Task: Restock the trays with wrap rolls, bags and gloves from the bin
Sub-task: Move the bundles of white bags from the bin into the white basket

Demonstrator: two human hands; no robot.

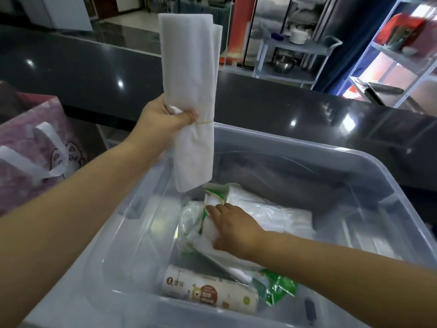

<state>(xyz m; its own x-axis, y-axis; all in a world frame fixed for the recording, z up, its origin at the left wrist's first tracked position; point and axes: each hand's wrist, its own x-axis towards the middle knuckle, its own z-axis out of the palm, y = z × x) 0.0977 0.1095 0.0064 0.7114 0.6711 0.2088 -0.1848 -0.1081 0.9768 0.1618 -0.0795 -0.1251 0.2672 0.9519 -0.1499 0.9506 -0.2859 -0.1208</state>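
Note:
A clear plastic bin (369, 162) fills the lower middle of the head view. My left hand (163, 116) holds a white folded bundle of bags (189, 74) upright above the bin's far left corner, tied with a yellow rubber band. My right hand (233, 227) reaches down into the bin, fingers closed on a green and white plastic pack (201, 223). A printed wrap roll (208, 292) lies at the bin's near side, beside a crumpled green wrapper (276, 287). White flat bags (283, 214) lie further right inside.
A pink gift bag with white ribbon handles (40, 152) stands left of the bin. A dark glossy counter (94, 67) runs behind it. Metal shelving (397, 58) and a grey cart (295, 50) stand beyond the counter at the right.

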